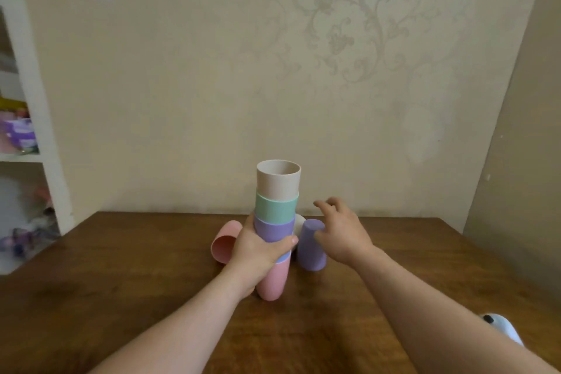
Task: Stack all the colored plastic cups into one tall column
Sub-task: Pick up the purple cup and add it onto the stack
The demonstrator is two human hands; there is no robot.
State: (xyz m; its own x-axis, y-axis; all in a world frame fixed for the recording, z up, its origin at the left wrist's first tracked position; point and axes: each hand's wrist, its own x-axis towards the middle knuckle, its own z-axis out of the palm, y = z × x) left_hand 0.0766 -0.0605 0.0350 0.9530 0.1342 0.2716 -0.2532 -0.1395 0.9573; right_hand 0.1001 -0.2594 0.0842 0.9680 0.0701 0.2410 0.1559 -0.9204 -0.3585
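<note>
**One loose cup nearest the right hand**

Left hand (258, 252) is clenched round the nested column (277, 222), base on the surface (121, 282). Right hand (343, 234), grip released, hovers just right of the inverted purple cup (311, 247), axis upright. Pink cup (224, 241) lies tipped left.

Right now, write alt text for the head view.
The left hand grips a column of nested cups on a wooden table; the open right hand reaches over an upside-down purple cup. A pink cup lies on its side at left.
</note>
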